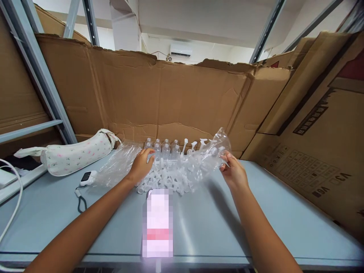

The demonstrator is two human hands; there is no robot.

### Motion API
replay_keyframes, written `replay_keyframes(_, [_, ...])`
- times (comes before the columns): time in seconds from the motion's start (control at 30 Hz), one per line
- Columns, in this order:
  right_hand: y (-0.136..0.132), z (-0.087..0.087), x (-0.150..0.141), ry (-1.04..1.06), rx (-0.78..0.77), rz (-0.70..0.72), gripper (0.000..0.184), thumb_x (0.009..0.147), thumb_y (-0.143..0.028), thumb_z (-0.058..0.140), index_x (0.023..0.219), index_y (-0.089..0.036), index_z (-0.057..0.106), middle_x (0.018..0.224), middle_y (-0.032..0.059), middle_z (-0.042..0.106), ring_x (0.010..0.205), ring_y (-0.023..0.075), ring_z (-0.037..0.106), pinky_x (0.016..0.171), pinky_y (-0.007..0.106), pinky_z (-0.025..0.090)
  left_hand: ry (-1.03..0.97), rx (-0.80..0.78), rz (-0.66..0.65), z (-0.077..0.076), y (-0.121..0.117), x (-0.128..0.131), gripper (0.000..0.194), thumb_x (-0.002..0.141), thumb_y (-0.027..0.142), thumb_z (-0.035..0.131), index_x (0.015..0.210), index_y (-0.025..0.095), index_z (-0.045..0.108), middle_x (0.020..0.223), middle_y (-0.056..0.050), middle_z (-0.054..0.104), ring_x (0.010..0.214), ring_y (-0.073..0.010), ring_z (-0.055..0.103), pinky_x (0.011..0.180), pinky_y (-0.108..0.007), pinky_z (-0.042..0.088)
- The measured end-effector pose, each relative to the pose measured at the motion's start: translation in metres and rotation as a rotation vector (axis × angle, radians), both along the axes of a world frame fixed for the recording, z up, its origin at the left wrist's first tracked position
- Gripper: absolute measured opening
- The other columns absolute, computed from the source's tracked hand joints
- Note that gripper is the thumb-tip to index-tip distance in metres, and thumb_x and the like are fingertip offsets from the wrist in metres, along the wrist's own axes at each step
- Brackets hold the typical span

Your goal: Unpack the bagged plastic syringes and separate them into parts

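Note:
My right hand [235,172] pinches the edge of a clear plastic bag [209,159] and holds it raised above the table. My left hand [141,165] is open, thumb and fingers apart, beside a group of small clear plastic bottles [166,151] that stand upright. Between my hands lies a loose pile of small white plastic caps [162,180], partly covered by the bag. Several white pump tops [184,145] stick up behind the bag. Another clear plastic bag [121,159] lies crumpled left of my left hand.
A phone [157,223], its screen blurred, stands at the table's front edge. A small white device [88,178] with a dark strap and a patterned fabric pouch [79,153] lie left. Cardboard walls [170,98] close off the back and right; metal shelf posts [42,72] rise left.

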State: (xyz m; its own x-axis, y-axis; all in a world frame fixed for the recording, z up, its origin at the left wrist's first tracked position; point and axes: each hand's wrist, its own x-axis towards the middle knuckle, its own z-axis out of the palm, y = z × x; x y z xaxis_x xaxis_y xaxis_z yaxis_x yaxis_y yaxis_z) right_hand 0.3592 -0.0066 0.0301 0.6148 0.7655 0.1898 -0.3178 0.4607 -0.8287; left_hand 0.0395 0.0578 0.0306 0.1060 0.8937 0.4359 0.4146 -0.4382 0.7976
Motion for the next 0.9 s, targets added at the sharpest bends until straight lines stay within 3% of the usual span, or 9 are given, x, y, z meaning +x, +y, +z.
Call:
replay_keyframes(0.07, [0.001,-0.003,-0.013,-0.026,-0.049,0.07,0.032,0.065,-0.032,0.073,0.094,-0.02,0.066,0.071,-0.0031,0.065,0.042,0.0044,0.046,0.035,0.017,0.037,-0.077,0.013,-0.122,0.007,-0.016,0.003,0.023,0.082,0.028,0.054,0.103,0.022,0.06,0.112,-0.007,0.063,0.11,-0.0228,0.055,0.1,-0.039,0.039])
replay_keyframes(0.2, [-0.001,-0.01,-0.047,-0.091,-0.164,0.193,0.049,0.064,-0.033,0.074,0.11,-0.021,0.063,0.064,-0.0053,0.063,0.038,0.0049,0.043,0.036,0.018,0.035,-0.28,-0.264,-0.477,0.017,-0.044,0.006,0.048,0.085,0.047,0.053,0.126,0.021,0.05,0.123,-0.013,0.059,0.104,-0.0243,0.062,0.089,-0.039,0.048])
replay_keyframes(0.3, [-0.007,-0.013,-0.073,-0.196,-0.206,0.275,0.064,0.067,-0.036,0.072,0.127,-0.024,0.052,0.059,-0.0077,0.059,0.037,0.0062,0.042,0.037,0.02,0.035,-0.325,-0.418,-0.592,0.016,-0.059,0.005,0.066,0.08,0.051,0.06,0.138,0.028,0.039,0.134,-0.017,0.051,0.099,-0.0267,0.064,0.079,-0.038,0.053])
replay_keyframes(0.43, [-0.015,-0.015,-0.093,-0.345,-0.164,0.316,0.072,0.073,-0.038,0.066,0.139,-0.029,0.038,0.053,-0.0098,0.055,0.037,0.008,0.042,0.038,0.021,0.035,-0.306,-0.476,-0.641,0.006,-0.07,0.006,0.077,0.079,0.041,0.065,0.144,0.041,0.024,0.149,-0.013,0.033,0.107,-0.0283,0.061,0.076,-0.038,0.055])
replay_keyframes(0.5, [-0.016,-0.016,-0.096,-0.407,-0.149,0.323,0.063,0.076,-0.039,0.063,0.135,-0.029,0.044,0.056,-0.0079,0.057,0.037,0.008,0.041,0.037,0.022,0.034,-0.304,-0.47,-0.648,-0.001,-0.073,0.007,0.077,0.08,0.035,0.065,0.143,0.045,0.022,0.152,-0.01,0.027,0.103,-0.0273,0.063,0.075,-0.039,0.056])
replay_keyframes(0.6, [-0.016,-0.018,-0.095,-0.471,-0.126,0.322,0.039,0.076,-0.039,0.063,0.111,-0.025,0.066,0.058,-0.0049,0.059,0.04,0.0077,0.042,0.039,0.022,0.035,-0.293,-0.471,-0.629,-0.007,-0.075,0.009,0.065,0.082,0.031,0.061,0.139,0.045,0.034,0.153,-0.007,0.024,0.09,-0.0235,0.068,0.074,-0.04,0.056])
replay_keyframes(0.67, [-0.016,-0.018,-0.094,-0.49,-0.1,0.322,0.03,0.077,-0.04,0.062,0.102,-0.024,0.07,0.061,-0.0034,0.06,0.043,0.008,0.045,0.042,0.023,0.038,-0.283,-0.491,-0.604,-0.008,-0.075,0.009,0.057,0.083,0.033,0.059,0.137,0.042,0.04,0.153,-0.006,0.025,0.09,-0.0233,0.068,0.075,-0.04,0.056])
replay_keyframes(0.73, [-0.019,-0.017,-0.094,-0.492,-0.086,0.366,0.035,0.079,-0.042,0.061,0.11,-0.026,0.066,0.072,-0.0015,0.064,0.049,0.0089,0.051,0.047,0.023,0.042,-0.297,-0.504,-0.578,-0.008,-0.076,0.009,0.056,0.084,0.035,0.058,0.137,0.04,0.04,0.154,-0.004,0.023,0.096,-0.0249,0.067,0.078,-0.04,0.055])
replay_keyframes(0.9, [-0.028,-0.018,-0.1,-0.55,-0.088,0.67,0.054,0.08,-0.038,0.063,0.132,-0.036,0.049,0.11,0.004,0.065,0.063,0.0122,0.063,0.061,0.03,0.051,-0.383,-0.446,-0.506,-0.008,-0.077,0.008,0.063,0.083,0.041,0.06,0.14,0.04,0.034,0.155,-0.001,0.019,0.115,-0.0282,0.057,0.086,-0.039,0.053])
